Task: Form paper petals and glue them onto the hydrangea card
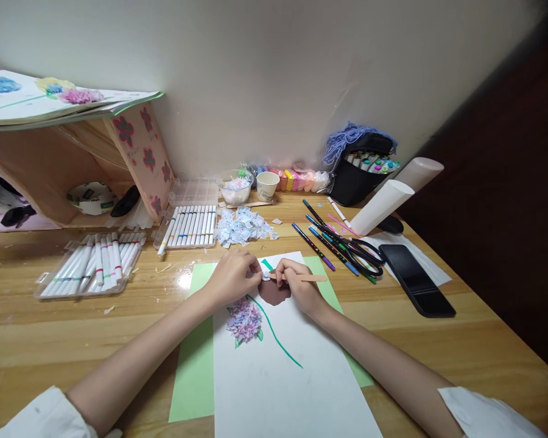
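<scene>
My right hand (296, 283) grips a flat wooden craft stick (313, 278), its tip pointing left at a small pale scrap of paper (266, 275). The scrap is pinched in the fingers of my left hand (238, 274). Both hands are over a white sheet of paper (296, 389), which lies on a green sheet (192, 389). On the white sheet are a purple-and-pink paper flower (245, 320) with green leaves and a drawn green stem line (276, 334). A brown rounded shape (274, 293) shows beneath the hands, partly hidden.
Behind the sheet lies a heap of pale blue paper scraps (244, 226), near a glass bowl (235, 190) and a paper cup (268, 186). Marker cases (91, 264) are at left. Scissors (368, 255), pens (313, 246) and a phone (415, 280) lie at right.
</scene>
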